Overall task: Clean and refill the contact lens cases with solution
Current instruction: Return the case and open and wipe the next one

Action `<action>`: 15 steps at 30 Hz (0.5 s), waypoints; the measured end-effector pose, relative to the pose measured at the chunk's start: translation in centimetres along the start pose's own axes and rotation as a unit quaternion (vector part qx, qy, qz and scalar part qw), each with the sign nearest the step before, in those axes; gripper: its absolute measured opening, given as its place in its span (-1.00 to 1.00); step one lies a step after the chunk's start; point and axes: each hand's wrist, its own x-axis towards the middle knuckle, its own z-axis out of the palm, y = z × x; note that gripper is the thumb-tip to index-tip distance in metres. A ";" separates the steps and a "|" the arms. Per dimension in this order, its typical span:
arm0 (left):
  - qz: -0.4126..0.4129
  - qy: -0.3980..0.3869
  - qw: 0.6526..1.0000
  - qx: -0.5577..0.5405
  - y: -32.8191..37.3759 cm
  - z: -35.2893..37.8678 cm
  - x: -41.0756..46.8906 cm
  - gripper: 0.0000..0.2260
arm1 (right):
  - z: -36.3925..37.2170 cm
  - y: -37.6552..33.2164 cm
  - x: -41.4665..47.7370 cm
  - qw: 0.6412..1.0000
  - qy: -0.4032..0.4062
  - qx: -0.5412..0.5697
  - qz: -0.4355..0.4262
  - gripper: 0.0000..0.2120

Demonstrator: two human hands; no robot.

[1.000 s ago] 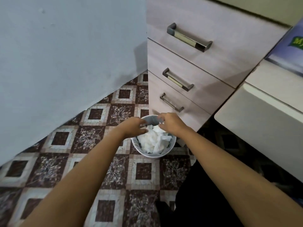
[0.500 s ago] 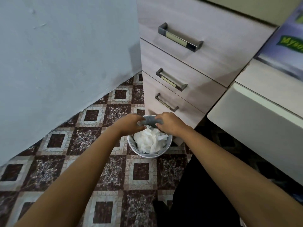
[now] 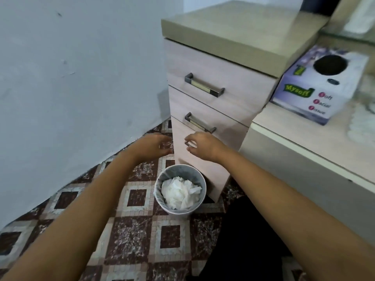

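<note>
We cannot see the contact lens cases anywhere in this view, so we cannot tell where they are. What sits nearest the hands is a small grey bin at the centre of the frame. It stands on the floor just beside the foot of a pale wooden drawer unit and holds crumpled white tissue.

Our left hand hangs above the bin, left of the unit's front edge. It is blurred, its grip is wide, the fingers are loosely spread, and it holds nothing. Our right hand is level with it, in front of the lowest drawer, its fingers curled close to the end of that drawer's handle. We cannot tell whether this grip closes on the handle or only hovers before it. The two hands are apart, with the unit's corner between them.

Higher on the unit, the middle handle and the top handle are both metal bars. To the right, a pale desk joins the unit, and on it stands a purple facial tissue box with a round opening on top. A blue-grey wall fills the upper left of the frame. The floor below is brown and cream patterned tile. A dark shape lies at the lower right between our forearms.
</note>
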 end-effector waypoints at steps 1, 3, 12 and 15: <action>0.007 0.007 1.000 0.005 0.5 -0.6 -0.2 -0.63 | -0.8 -0.2 -0.4 1.000 0.009 -0.001 0.000 -0.62; 0.015 0.020 1.000 0.015 1.2 -1.8 -0.5 -0.63 | -2.4 -0.7 -1.3 1.000 0.030 -0.007 -0.006 -0.61; 0.053 0.069 0.995 0.050 6.2 -7.1 -1.5 -0.58 | -10.0 -2.6 -6.2 0.993 0.116 -0.022 -0.021 -0.62; 0.080 0.096 0.990 0.058 8.6 -8.9 -1.5 -0.57 | -12.6 -2.4 -8.0 0.988 0.149 -0.030 -0.010 -0.62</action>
